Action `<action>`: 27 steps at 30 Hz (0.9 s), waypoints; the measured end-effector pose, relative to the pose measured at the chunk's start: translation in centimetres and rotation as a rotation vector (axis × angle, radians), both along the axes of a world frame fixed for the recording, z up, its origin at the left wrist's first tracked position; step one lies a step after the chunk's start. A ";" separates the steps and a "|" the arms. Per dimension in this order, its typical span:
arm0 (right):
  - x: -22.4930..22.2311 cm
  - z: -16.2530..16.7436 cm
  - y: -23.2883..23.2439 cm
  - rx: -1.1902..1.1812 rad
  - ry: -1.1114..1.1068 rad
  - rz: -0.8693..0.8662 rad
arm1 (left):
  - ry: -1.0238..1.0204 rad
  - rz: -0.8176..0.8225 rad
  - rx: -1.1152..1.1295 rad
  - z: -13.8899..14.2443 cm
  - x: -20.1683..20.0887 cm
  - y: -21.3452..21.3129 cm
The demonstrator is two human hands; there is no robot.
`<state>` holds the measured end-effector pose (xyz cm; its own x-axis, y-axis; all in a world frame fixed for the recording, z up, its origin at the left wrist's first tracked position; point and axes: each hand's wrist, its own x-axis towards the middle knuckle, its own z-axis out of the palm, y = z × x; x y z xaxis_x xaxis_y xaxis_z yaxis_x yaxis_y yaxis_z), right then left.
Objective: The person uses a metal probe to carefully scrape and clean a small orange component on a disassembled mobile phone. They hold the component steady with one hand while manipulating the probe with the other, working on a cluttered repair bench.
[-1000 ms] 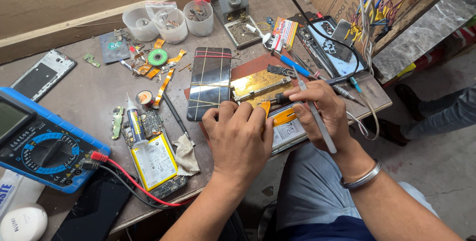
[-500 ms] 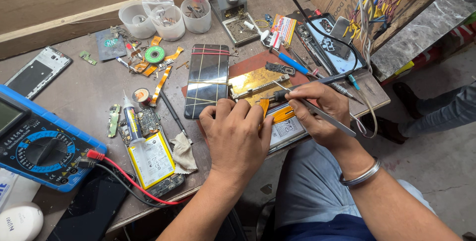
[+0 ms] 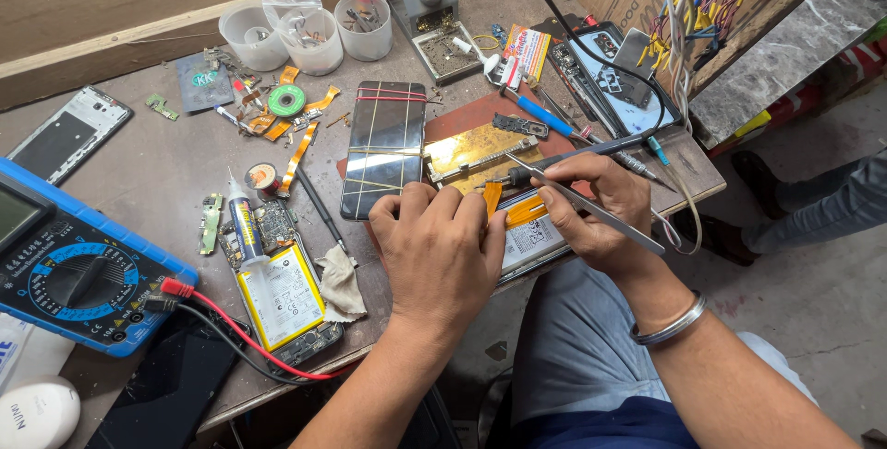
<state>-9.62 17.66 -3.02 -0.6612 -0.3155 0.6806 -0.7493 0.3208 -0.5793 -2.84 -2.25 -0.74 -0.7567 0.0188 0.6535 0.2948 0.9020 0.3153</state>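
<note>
We see our left hand (image 3: 442, 250) lying palm-down on the opened phone (image 3: 522, 232) at the workbench's (image 3: 166, 167) near edge, fingers together and pressing it flat. Our right hand (image 3: 591, 204) is clamped on 2 tools: metal tweezers (image 3: 591, 209) and a dark-handled soldering iron (image 3: 582, 153), its tip near the orange flex cable (image 3: 522, 212); whether it touches, we cannot tell. A banded phone screen (image 3: 382, 149) lies just beside, a blue multimeter (image 3: 69, 269) well apart.

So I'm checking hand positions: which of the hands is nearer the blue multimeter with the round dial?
Left. The left hand rests mid-bench, right of the blue multimeter; the right hand, holding tweezers, is farther right.
</note>
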 end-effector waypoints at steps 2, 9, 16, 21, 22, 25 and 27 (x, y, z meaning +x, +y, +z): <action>0.0 0.0 0.0 -0.001 0.005 0.008 | -0.005 0.000 -0.002 0.0 0.0 0.0; -0.1 0.4 0.0 -0.004 0.024 0.051 | -0.005 -0.005 -0.003 -0.1 -0.1 0.1; 0.0 0.9 -0.1 0.046 -0.005 0.040 | 0.002 -0.007 -0.008 -0.1 -0.2 0.0; 0.1 1.0 -0.4 0.056 0.000 0.026 | -0.004 -0.009 -0.005 0.0 -0.2 0.0; 0.1 1.0 -0.4 0.058 -0.005 0.025 | -0.003 -0.009 -0.005 0.0 -0.2 0.0; 0.0 1.1 -0.5 0.066 -0.014 0.020 | -0.003 -0.009 -0.003 0.0 -0.1 0.0; 0.0 1.1 -0.5 0.075 -0.013 0.016 | 0.000 -0.006 -0.003 0.0 -0.1 0.1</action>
